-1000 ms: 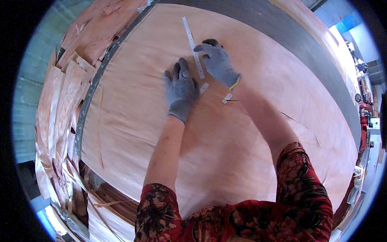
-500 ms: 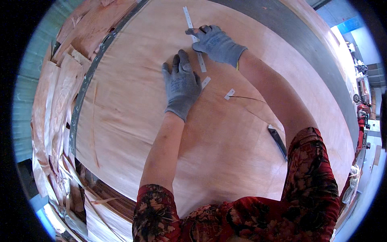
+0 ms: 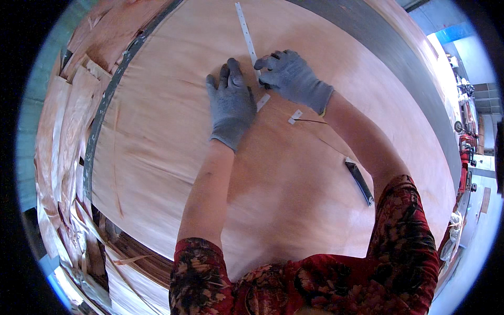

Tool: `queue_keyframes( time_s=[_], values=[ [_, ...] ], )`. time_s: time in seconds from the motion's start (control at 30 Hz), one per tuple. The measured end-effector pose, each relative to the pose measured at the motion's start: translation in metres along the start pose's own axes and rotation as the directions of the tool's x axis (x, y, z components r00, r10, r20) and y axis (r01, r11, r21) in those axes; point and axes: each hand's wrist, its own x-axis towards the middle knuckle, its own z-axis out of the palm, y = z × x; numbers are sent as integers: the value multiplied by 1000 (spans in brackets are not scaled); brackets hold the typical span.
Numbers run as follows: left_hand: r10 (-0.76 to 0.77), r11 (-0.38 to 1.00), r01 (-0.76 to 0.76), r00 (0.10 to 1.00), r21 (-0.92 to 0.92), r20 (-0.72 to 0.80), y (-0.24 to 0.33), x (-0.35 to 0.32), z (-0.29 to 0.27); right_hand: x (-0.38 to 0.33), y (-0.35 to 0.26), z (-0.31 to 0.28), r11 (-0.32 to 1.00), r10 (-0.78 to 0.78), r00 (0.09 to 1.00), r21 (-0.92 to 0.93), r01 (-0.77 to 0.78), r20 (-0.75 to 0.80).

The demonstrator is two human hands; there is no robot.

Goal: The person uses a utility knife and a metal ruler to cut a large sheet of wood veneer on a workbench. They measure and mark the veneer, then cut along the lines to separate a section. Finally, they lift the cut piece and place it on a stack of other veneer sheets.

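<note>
A broad, thin sheet of pale reddish wood veneer [image 3: 273, 210] lies under both hands. My left hand [image 3: 232, 111], in a grey glove, rests on it with the fingers stretched out and slightly spread. My right hand [image 3: 295, 80], gloved alike, bends its fingertips onto the lower part of a narrow white tape strip [image 3: 242, 26] with small holes. Thumb and forefinger stand apart there, and the strip's lower end is hidden. A short white tape piece [image 3: 263, 102] shows beside my left hand. Another tape piece [image 3: 295, 117] sits at the end of a thin dark crack.
A black-handled tool [image 3: 359, 181] with a pale tip, perhaps a cutter, lies near my right elbow. Torn veneer scraps [image 3: 60, 152] are heaped beyond the dark left edge [image 3: 100, 126]. A grey band [image 3: 399, 68] runs along the right side. Red machinery [image 3: 465, 152] stands farther right.
My right hand has slid toward me along the white tape strip, onto its lower part. My left hand stays nearly in place. The whole view has shifted slightly.
</note>
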Motion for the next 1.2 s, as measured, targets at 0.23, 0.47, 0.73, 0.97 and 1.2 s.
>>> queue_keyframes(
  time_s=[0.23,0.47,0.73,0.97,1.2],
  values=[
    [9,999,-9,1000,-33,-12,-2,2,4,3,-2,1,984,-169,982,-72,163,-84],
    [-6,999,6,1000,-32,2,1,2,2,8,1,10,972,-232,959,-83,221,-162],
    [-15,999,13,999,34,45,-2,4,1,18,4,27,992,113,974,70,-101,-195],
    [-16,996,10,998,87,63,5,5,-7,49,54,46,744,625,683,552,-376,-378],
    [36,999,-37,999,39,14,18,10,-4,52,174,53,597,755,300,421,-683,-583]
  ],
)
